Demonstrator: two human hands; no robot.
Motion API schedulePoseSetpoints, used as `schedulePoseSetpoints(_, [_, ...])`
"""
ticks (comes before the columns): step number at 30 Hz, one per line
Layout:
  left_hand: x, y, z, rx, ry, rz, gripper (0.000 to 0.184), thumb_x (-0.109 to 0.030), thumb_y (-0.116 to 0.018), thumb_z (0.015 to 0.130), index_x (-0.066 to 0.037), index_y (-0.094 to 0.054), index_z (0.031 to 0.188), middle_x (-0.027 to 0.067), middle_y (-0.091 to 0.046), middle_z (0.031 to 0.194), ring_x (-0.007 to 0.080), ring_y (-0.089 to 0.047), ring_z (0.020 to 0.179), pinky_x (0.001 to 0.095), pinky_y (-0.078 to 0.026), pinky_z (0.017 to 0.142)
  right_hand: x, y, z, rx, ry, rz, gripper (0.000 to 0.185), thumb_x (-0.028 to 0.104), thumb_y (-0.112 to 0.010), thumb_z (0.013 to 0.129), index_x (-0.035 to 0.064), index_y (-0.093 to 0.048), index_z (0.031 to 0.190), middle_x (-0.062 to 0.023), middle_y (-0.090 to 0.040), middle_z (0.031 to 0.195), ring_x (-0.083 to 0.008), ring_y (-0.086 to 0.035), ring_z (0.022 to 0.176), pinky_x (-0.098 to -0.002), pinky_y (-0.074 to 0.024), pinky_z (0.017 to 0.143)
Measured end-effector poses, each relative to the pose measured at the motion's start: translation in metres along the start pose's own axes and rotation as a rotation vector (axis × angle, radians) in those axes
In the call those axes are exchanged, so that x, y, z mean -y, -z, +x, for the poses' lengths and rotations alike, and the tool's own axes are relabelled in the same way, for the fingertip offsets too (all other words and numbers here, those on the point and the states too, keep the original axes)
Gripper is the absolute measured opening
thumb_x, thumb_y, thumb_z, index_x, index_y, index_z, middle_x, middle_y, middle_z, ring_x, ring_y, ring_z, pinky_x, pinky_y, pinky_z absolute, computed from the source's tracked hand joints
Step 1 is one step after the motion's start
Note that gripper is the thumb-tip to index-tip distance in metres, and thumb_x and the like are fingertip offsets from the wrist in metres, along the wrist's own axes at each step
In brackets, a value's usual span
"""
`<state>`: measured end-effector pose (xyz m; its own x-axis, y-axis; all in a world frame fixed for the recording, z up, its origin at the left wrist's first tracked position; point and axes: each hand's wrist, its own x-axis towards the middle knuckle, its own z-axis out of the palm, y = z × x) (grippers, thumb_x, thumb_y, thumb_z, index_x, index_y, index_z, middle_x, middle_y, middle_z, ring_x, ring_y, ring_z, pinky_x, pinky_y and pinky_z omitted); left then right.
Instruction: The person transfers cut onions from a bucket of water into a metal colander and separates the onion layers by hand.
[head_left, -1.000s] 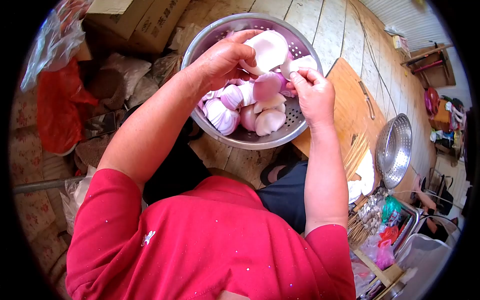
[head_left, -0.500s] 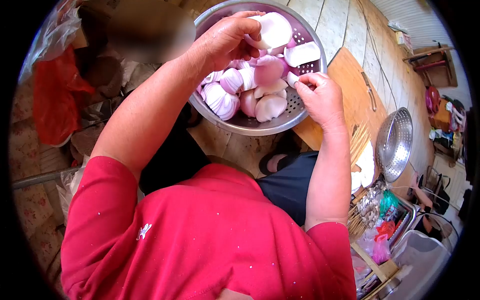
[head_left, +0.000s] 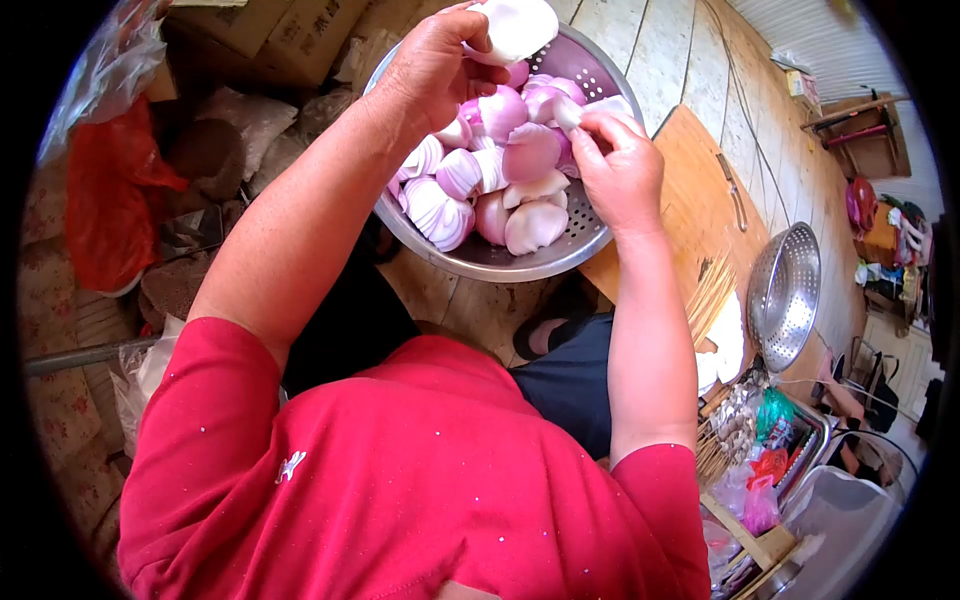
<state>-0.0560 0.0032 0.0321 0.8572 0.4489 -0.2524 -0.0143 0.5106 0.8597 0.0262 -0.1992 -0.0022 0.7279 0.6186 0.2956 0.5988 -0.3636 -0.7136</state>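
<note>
Two-handed, holding onion above a steel colander (head_left: 480,265) — presumably for catching whatever drops. Gripping a broad, pale cupped layer (head_left: 520,28) by its near edge with the left hand (head_left: 445,70), half curling the fingers and pressing with the thumb, likely for leaving most of the piece uncovered. Pinching a small whitish piece (head_left: 568,112) between thumb and fingertips of the right hand (head_left: 625,170), probably for finer control, and partly hiding it behind the fingers. Just below, inside the colander, heaping loosely as onion pieces (head_left: 533,150): looking glossy, blushing purple-pink outside and paling to white within, curving like shallow bowls, fanning into striped layers at the near left. Standing just ahead of the legs (head_left: 565,380), likely for easy reach by both arms. Farther right, seeing a knife (head_left: 733,192) resting on a wooden board (head_left: 690,190) — and beyond, a second colander (head_left: 785,297) standing near pale skewers (head_left: 712,297).
</note>
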Motion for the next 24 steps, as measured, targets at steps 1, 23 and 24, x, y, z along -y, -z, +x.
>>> schedulePoseSetpoints(1, [-0.001,0.002,0.001,-0.002,-0.003,0.002,0.047,-0.014,-0.051,0.074,-0.004,-0.055,0.12,0.0099,-0.059,0.083,0.0184,-0.058,0.064,0.0305,-0.048,0.055,-0.001,-0.007,0.005,-0.013,0.074,0.02,0.02,0.012,-0.066,0.078,0.0,-0.069,0.094,-0.0127,-0.067,0.094,-0.0234,-0.066,0.08,-0.0314,-0.0527,0.076])
schedulePoseSetpoints(23, [-0.012,-0.002,-0.012,0.283,0.311,0.207,0.054,-0.008,-0.056,0.068,-0.005,-0.056,0.122,0.0039,-0.054,0.068,0.0107,-0.047,0.05,0.0238,-0.039,0.045,0.04,-0.007,0.012,0.046,0.357,0.042,0.018,0.005,-0.075,0.076,0.003,-0.07,0.093,-0.0083,-0.067,0.086,-0.0202,-0.064,0.076,-0.029,-0.0516,0.068])
schedulePoseSetpoints(24, [-0.013,-0.002,-0.011,0.292,0.329,0.205,0.059,-0.006,-0.055,0.067,-0.005,-0.053,0.126,0.0038,-0.053,0.066,0.0103,-0.046,0.049,0.0231,-0.038,0.045,0.041,-0.007,0.013,0.054,0.339,0.067,0.017,0.006,-0.074,0.075,0.0035,-0.07,0.091,-0.0088,-0.067,0.086,-0.022,-0.065,0.078,-0.03,-0.0523,0.07])
